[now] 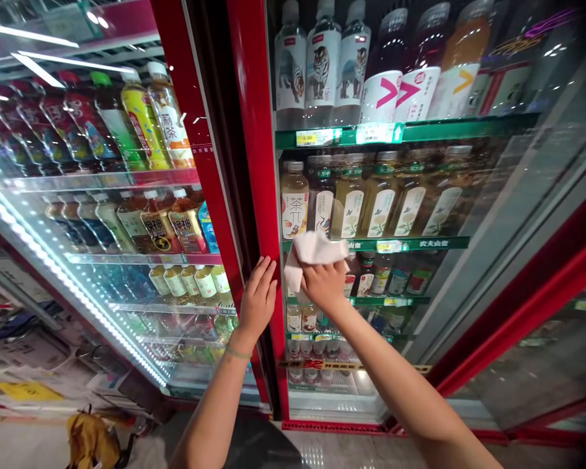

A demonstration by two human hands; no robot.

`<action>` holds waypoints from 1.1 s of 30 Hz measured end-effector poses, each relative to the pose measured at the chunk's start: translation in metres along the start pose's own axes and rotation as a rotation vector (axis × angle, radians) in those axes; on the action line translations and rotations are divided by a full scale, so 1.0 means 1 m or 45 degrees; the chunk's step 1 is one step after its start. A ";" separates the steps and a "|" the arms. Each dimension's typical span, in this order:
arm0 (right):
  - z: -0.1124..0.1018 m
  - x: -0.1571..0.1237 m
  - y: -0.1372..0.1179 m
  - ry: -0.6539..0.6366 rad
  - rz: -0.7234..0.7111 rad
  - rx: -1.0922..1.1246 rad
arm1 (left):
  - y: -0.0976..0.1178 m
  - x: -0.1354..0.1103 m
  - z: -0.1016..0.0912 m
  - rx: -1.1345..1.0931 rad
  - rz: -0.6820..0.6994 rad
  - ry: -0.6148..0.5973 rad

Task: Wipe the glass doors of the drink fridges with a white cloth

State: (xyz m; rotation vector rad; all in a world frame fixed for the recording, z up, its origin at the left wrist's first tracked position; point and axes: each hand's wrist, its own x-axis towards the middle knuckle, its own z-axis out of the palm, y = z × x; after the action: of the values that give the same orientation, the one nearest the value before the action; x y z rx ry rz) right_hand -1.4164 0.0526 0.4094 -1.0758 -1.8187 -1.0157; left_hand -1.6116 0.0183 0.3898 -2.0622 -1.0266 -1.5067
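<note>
A crumpled white cloth or paper wipe [317, 249] is pressed under my right hand [326, 281] against the glass door [371, 260] of a drinks fridge, near its left edge. The fingers curl over the wipe, and part of it sticks out above and to the left. My left hand [258, 298] lies flat with its fingers stretched upward along the red door frame [254, 130], holding nothing. Behind the glass, level with the wipe, stand bottled teas [351, 205] on a green-edged shelf [444, 243].
Another lit fridge [141, 179] with shelves of bottles stands on the left, edged by a bright light strip [78, 286]. More red framing [527, 280] runs along the right. A yellow-brown backpack [90, 440] rests on the floor at the lower left.
</note>
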 end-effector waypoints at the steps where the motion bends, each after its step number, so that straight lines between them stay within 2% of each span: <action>1: 0.005 -0.011 -0.007 0.005 -0.037 -0.003 | 0.000 -0.002 -0.002 -0.025 -0.010 -0.003; 3: 0.009 -0.019 -0.016 0.005 -0.040 -0.017 | 0.000 -0.003 -0.007 -0.081 -0.038 -0.002; 4: 0.010 -0.014 -0.019 0.005 -0.010 -0.024 | -0.001 -0.004 -0.009 -0.109 -0.061 0.004; 7: 0.006 0.022 -0.023 -0.005 0.121 -0.014 | -0.004 -0.006 -0.017 -0.205 -0.176 0.022; 9: 0.006 0.034 -0.026 -0.032 0.174 0.008 | -0.008 -0.009 -0.021 -0.260 -0.272 0.013; 11: 0.010 0.018 -0.034 -0.107 0.188 0.034 | -0.012 -0.015 -0.023 -0.297 -0.355 -0.025; 15: 0.023 -0.058 -0.055 -0.389 0.180 0.097 | -0.016 -0.026 -0.022 -0.319 -0.439 -0.114; 17: 0.024 -0.079 -0.060 -0.443 0.194 0.103 | -0.016 -0.029 -0.019 -0.316 -0.462 -0.124; 19: 0.023 -0.076 -0.059 -0.402 0.210 0.093 | -0.015 -0.030 -0.016 -0.319 -0.491 -0.114; 22: 0.021 -0.056 -0.054 -0.268 0.239 0.063 | -0.014 -0.032 -0.010 -0.308 -0.531 -0.094; 24: 0.022 -0.055 -0.052 -0.227 0.241 0.062 | -0.014 -0.035 -0.007 -0.287 -0.556 -0.092; 29: 0.027 -0.083 -0.050 -0.361 0.155 0.166 | -0.015 -0.042 -0.002 -0.254 -0.619 -0.111; 33: 0.025 -0.064 -0.041 -0.222 0.337 0.079 | -0.012 -0.043 0.003 -0.251 -0.663 -0.076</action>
State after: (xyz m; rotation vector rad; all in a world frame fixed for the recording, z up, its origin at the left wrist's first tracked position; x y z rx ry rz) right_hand -1.4371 0.0432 0.3327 -1.3598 -1.7716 -0.7239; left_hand -1.6257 0.0140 0.3478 -2.0784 -1.5864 -1.8627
